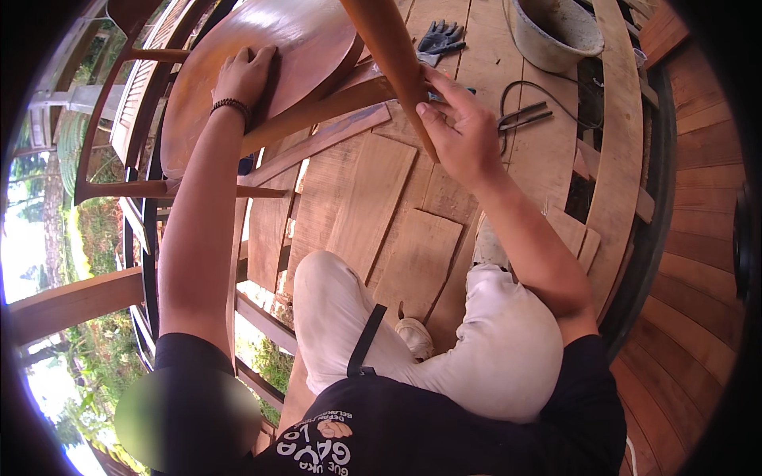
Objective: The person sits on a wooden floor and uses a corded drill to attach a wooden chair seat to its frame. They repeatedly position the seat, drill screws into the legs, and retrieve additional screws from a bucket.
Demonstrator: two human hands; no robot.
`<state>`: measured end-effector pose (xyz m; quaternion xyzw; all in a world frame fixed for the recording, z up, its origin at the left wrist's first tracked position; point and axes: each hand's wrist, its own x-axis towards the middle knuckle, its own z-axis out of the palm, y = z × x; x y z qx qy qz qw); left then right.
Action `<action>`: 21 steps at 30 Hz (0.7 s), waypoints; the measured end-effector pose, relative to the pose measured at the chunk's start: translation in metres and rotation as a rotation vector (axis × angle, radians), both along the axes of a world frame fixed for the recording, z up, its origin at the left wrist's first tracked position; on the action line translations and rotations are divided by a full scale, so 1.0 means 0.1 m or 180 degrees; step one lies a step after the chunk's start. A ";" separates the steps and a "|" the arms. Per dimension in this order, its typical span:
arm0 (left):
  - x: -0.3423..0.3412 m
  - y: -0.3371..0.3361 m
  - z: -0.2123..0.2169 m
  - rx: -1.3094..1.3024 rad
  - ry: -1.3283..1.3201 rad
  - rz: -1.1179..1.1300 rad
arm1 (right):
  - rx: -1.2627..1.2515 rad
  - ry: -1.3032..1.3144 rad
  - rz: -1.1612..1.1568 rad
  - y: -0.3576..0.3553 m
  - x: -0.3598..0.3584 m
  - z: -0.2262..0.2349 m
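Note:
A brown wooden chair lies tipped over in front of me, its broad rounded seat [309, 47] turned up toward me at the upper left. My left hand [242, 75] rests on the seat with its fingers apart and a beaded bracelet at the wrist. At the upper middle, my right hand [460, 127] is closed around a thick tapered chair leg [389, 40], thumb on the near side. A rail [317, 119] joins that leg and runs along below the seat. The chair's slim curved backrest frame [99, 119] reaches toward the left edge.
Loose boards [373, 202] lie on the plank floor before my knees. A grey glove [441, 38] and a dirty white bucket [556, 36] are at the back. Right of my right hand are a black cable [548, 82] and dark thin rods [525, 116]. A wooden railing [75, 305] borders the left.

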<state>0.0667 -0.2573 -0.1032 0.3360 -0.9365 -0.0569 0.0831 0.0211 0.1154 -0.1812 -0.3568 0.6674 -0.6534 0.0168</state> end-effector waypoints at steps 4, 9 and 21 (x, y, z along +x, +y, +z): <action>0.09 -0.15 -0.07 -0.0328 0.0109 -0.0174 | -0.0268 -0.0025 0.0020 -0.04 0.05 0.03; 0.02 0.13 0.07 0.0000 -0.0004 0.0103 | -0.0312 0.0123 0.0026 -0.03 0.01 0.03; 0.07 0.29 0.11 -0.0101 0.0038 0.0263 | -0.0342 -0.0204 0.0101 -0.05 0.08 0.07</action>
